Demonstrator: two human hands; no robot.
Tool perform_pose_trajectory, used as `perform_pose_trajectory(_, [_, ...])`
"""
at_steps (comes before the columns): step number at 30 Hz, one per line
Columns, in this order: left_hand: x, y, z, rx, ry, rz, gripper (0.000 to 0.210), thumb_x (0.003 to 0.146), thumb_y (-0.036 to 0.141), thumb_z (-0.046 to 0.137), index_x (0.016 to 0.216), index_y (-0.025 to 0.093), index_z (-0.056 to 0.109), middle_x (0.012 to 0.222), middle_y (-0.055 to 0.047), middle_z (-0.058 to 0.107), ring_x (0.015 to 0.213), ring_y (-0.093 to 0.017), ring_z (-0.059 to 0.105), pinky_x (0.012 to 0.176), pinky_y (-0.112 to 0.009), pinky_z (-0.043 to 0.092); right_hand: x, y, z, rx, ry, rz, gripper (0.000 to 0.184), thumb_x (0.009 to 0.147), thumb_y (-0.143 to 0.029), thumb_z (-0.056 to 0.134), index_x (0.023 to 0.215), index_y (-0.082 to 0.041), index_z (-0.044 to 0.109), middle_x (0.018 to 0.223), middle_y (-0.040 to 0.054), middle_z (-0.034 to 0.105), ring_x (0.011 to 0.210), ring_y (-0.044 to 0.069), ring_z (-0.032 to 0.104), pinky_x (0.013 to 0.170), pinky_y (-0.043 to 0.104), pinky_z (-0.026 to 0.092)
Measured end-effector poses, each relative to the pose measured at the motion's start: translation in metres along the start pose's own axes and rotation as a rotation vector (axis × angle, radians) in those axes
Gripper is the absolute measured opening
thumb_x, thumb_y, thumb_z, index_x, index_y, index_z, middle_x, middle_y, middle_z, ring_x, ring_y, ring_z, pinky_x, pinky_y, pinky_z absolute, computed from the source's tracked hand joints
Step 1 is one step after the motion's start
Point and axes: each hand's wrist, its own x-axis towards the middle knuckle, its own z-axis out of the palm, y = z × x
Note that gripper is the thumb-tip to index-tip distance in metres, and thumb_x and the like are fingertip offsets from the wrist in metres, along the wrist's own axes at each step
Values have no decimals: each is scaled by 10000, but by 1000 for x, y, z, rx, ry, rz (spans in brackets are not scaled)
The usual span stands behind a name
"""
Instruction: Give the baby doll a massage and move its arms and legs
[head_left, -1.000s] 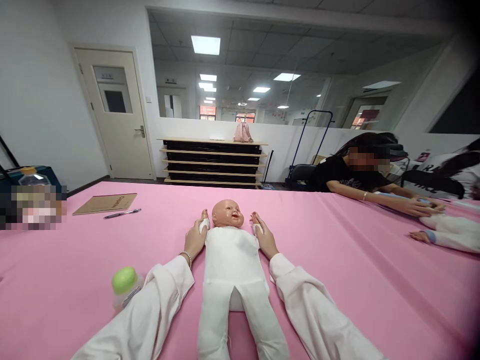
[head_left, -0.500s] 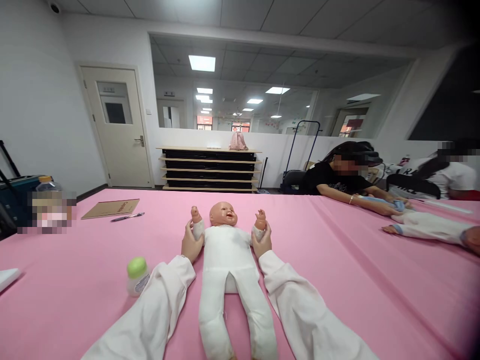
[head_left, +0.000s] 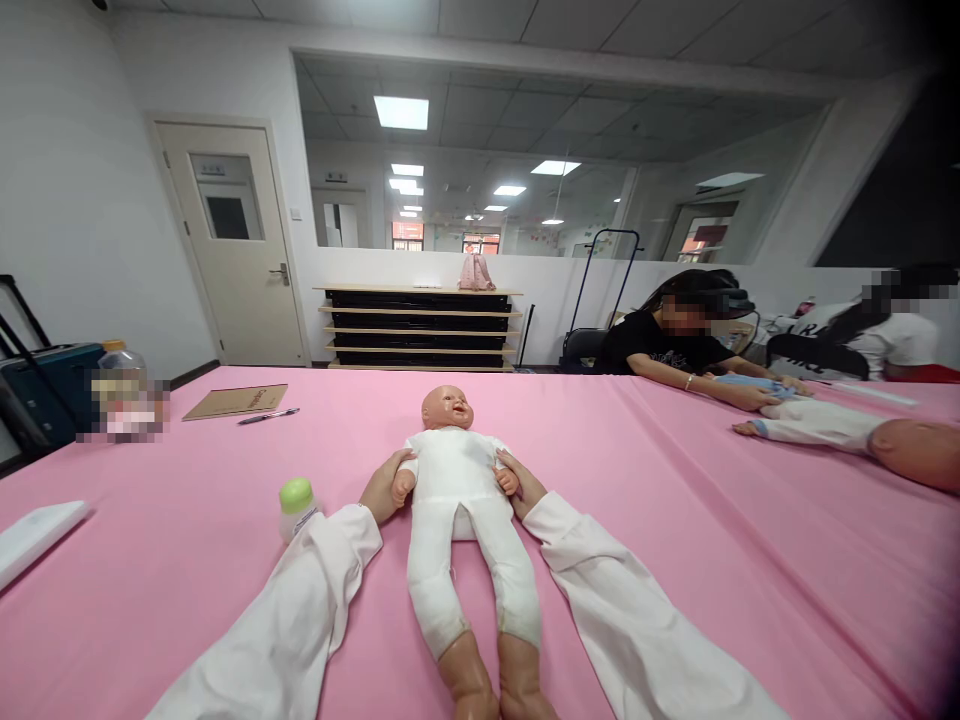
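A baby doll [head_left: 457, 475] with a white cloth body lies on its back on the pink tablecloth [head_left: 637, 480], head away from me and bare feet towards me. My left hand [head_left: 386, 488] is closed around the doll's arm on the left, whose small hand points down beside the body. On the other side, my right hand [head_left: 523, 483] grips the other arm, also lowered along the torso. My fingers are partly hidden behind the doll's arms. Left of my left hand stands a small bottle [head_left: 296, 508] with a green cap, partly covered by my sleeve.
A brown notebook [head_left: 236, 400] and a pen [head_left: 268, 416] lie at the far left. A white object [head_left: 37, 540] sits at the left edge. To the right, a person [head_left: 675, 340] handles another doll [head_left: 907, 450]. Low shelving [head_left: 420, 328] stands beyond the table.
Both doll arms have come down from raised beside the head to along the torso, my hands moving with them. The view has shifted slightly, and the doll's feet now show.
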Motion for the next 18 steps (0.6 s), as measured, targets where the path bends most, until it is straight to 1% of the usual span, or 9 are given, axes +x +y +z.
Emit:
perform_pose_trajectory(2, [3, -2, 3, -33, 13, 2, 584, 693, 166, 503, 1247, 183, 319, 1222, -85, 534, 1093, -188, 521, 932, -345, 407, 2, -1, -1, -31, -4, 43, 406, 757, -549, 457, 700, -164, 572, 378, -40, 417, 395, 114, 487, 420, 234, 467])
perform_pose_trajectory(4, [9, -5, 7, -51, 62, -8, 627, 704, 130, 494, 1269, 176, 227, 1248, -113, 509, 1111, -172, 511, 936, -340, 402, 4, -2, -3, -165, -12, -162, 425, 799, -531, 380, 757, -164, 589, 453, -3, 505, 474, 133, 551, 505, 265, 513])
perform_pose_trajectory(6, [15, -8, 12, -54, 127, -25, 625, 715, 97, 484, 1262, 178, 192, 1273, -127, 483, 1140, -154, 489, 961, -336, 376, 8, -3, -7, -309, -17, -446, 364, 781, -484, 440, 899, -174, 591, 740, 57, 640, 746, 173, 628, 726, 321, 530])
perform_pose_trajectory(7, [19, -9, 15, -53, 158, -30, 611, 726, 96, 481, 1256, 182, 189, 1284, -129, 470, 1152, -147, 478, 974, -332, 362, 10, -4, -10, -370, -9, -565, 370, 750, -453, 499, 990, -180, 568, 935, 76, 638, 921, 195, 603, 853, 356, 486])
perform_pose_trajectory(9, [28, -10, 19, -42, 211, -37, 571, 761, 129, 478, 1252, 184, 192, 1303, -129, 446, 1166, -143, 465, 983, -324, 348, 19, -4, -13, -427, 14, -678, 526, 697, -392, 577, 1164, -180, 463, 1235, 95, 501, 1181, 225, 444, 1025, 415, 329])
perform_pose_trajectory(11, [38, -11, 22, -10, 261, -59, 540, 791, 188, 471, 1259, 173, 201, 1300, -138, 440, 1167, -159, 462, 970, -322, 355, 32, -2, -15, -482, 59, -730, 624, 730, -360, 545, 1279, -162, 327, 1360, 121, 359, 1275, 227, 317, 1069, 449, 235])
perform_pose_trajectory(13, [49, -13, 24, 37, 296, -94, 522, 815, 250, 451, 1272, 161, 216, 1281, -147, 452, 1148, -185, 478, 929, -326, 384, 48, 1, -13, -553, 146, -748, 626, 793, -353, 467, 1332, -144, 228, 1386, 151, 307, 1286, 225, 300, 1055, 463, 250])
perform_pose_trajectory(16, [67, -18, 25, 138, 292, -127, 457, 838, 318, 403, 1260, 176, 301, 1213, -130, 514, 1065, -218, 533, 843, -329, 420, 70, 3, -9, -618, 274, -674, 621, 831, -387, 410, 1358, -148, 184, 1373, 166, 323, 1258, 246, 346, 1004, 481, 314])
perform_pose_trajectory(18, [79, -23, 26, 215, 265, -189, 400, 842, 355, 380, 1207, 193, 397, 1100, -111, 589, 955, -237, 581, 772, -332, 430, 80, 2, -7, -652, 255, -639, 579, 848, -405, 378, 1361, -192, 212, 1368, 132, 353, 1248, 238, 363, 1000, 468, 322])
